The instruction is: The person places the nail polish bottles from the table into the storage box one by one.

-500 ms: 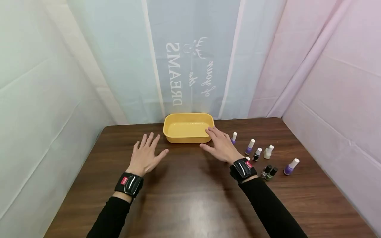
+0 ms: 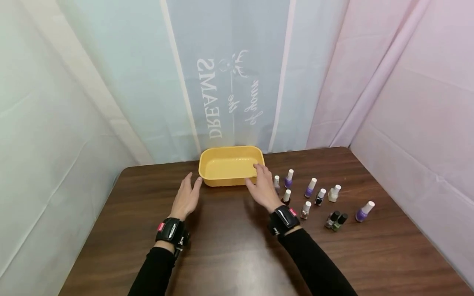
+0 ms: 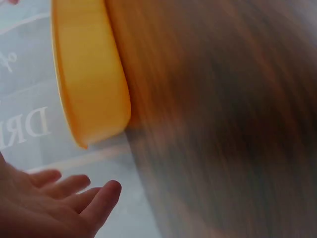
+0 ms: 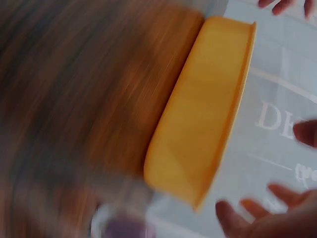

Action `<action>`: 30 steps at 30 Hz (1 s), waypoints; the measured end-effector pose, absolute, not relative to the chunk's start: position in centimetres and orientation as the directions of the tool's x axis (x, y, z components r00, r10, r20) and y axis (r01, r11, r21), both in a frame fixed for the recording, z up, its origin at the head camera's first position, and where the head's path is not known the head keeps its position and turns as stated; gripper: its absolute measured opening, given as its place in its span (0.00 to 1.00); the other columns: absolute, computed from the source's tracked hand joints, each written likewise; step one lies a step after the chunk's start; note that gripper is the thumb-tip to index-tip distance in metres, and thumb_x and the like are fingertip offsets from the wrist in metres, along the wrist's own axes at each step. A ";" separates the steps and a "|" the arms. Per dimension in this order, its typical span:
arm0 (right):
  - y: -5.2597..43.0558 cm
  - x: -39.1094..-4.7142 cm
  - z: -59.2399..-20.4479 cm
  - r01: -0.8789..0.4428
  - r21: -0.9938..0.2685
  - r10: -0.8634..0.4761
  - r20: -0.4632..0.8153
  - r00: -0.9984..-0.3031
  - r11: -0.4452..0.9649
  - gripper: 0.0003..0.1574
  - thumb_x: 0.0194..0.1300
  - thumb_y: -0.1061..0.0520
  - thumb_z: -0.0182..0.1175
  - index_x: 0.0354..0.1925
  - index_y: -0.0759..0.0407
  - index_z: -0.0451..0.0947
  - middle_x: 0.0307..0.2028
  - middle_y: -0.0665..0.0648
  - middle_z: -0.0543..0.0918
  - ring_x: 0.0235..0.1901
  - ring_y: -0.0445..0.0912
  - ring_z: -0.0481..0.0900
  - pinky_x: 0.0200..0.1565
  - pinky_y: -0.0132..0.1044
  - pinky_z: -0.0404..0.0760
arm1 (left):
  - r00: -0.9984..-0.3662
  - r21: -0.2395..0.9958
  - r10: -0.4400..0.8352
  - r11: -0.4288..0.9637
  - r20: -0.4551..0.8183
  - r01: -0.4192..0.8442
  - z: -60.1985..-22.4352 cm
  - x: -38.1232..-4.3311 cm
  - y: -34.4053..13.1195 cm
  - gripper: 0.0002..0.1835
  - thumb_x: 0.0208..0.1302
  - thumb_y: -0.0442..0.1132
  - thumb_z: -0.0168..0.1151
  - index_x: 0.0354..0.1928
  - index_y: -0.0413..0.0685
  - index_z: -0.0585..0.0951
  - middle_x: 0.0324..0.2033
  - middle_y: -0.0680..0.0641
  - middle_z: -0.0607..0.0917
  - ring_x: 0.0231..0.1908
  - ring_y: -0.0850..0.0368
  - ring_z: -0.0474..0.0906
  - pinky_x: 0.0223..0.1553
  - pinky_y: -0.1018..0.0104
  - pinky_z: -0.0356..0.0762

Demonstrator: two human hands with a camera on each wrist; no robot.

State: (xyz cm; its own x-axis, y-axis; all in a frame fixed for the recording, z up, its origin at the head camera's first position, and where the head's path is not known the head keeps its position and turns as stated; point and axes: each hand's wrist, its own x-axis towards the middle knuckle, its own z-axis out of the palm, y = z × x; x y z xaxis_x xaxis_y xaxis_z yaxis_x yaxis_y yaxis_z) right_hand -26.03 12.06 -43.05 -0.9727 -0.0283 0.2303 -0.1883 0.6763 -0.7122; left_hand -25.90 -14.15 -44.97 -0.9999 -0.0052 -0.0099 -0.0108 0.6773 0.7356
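A yellow rectangular plastic basin (image 2: 223,181) stands at the back of the table, against the curtain. My left hand (image 2: 186,199) is held by the basin's left front corner, its fingers relaxed and the thumb apart from them. In the left wrist view a gap shows between the left fingers (image 3: 101,203) and the basin (image 3: 94,74). Overlapping the basin's right end in the head view is my right hand (image 2: 263,190), fingers loosely bent. The right wrist view shows its fingertips (image 4: 229,215) apart from the basin's wall (image 4: 198,109). Neither hand holds anything.
To the right stand several small nail polish bottles: purple ones (image 2: 309,190) with white caps, a white one (image 2: 334,194), and a dark-capped pair (image 2: 338,222). Another purple bottle (image 2: 363,213) is farther right. Curtains (image 2: 237,24) enclose the brown wooden table (image 2: 229,255).
My left hand has moved right toward the basin and turned, its fingers less spread. The right hand has shifted slightly left, uncovering more bottles. The head view has tilted a little.
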 end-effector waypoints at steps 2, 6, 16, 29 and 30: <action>11.2 -26.6 -43.4 -0.131 -0.756 0.053 0.214 -0.975 0.641 0.38 0.67 0.52 0.55 0.68 0.67 0.58 0.70 0.69 0.58 0.69 0.62 0.55 0.68 0.54 0.61 | -0.998 0.809 -0.041 0.583 -0.052 -0.066 -45.2 -26.5 -13.6 0.43 0.70 0.70 0.28 0.76 0.49 0.45 0.75 0.40 0.51 0.73 0.41 0.51 0.69 0.40 0.54; 10.2 -27.8 -43.9 -0.045 -0.811 0.162 0.171 -0.972 0.583 0.40 0.66 0.53 0.54 0.70 0.67 0.53 0.70 0.70 0.54 0.69 0.63 0.52 0.69 0.56 0.56 | -0.984 0.896 -0.111 0.409 -0.143 -0.176 -45.4 -27.7 -12.7 0.39 0.74 0.63 0.29 0.76 0.45 0.44 0.74 0.37 0.53 0.73 0.41 0.51 0.70 0.42 0.53; 10.8 -29.7 -45.1 0.083 -0.902 0.275 0.041 -0.961 0.424 0.43 0.63 0.63 0.48 0.73 0.69 0.45 0.70 0.73 0.51 0.70 0.64 0.52 0.69 0.58 0.56 | -0.964 0.938 -0.133 0.233 -0.232 -0.258 -45.8 -29.5 -11.7 0.33 0.77 0.50 0.34 0.76 0.41 0.45 0.75 0.37 0.51 0.74 0.42 0.48 0.71 0.45 0.52; 11.4 -30.7 -45.3 0.101 -0.892 0.250 0.014 -0.968 0.441 0.44 0.56 0.70 0.48 0.72 0.71 0.50 0.67 0.74 0.61 0.68 0.61 0.60 0.69 0.52 0.61 | -0.979 0.907 -0.099 0.368 -0.180 -0.204 -45.8 -30.1 -11.8 0.28 0.75 0.41 0.37 0.74 0.40 0.53 0.70 0.35 0.61 0.68 0.41 0.61 0.67 0.45 0.62; 11.5 -30.7 -45.2 0.102 -0.887 0.248 0.015 -0.969 0.451 0.45 0.55 0.70 0.49 0.71 0.71 0.50 0.67 0.74 0.61 0.67 0.61 0.61 0.68 0.52 0.62 | -0.981 0.901 -0.088 0.386 -0.176 -0.196 -45.8 -30.2 -12.0 0.29 0.75 0.41 0.38 0.74 0.39 0.53 0.69 0.34 0.62 0.67 0.41 0.63 0.66 0.44 0.63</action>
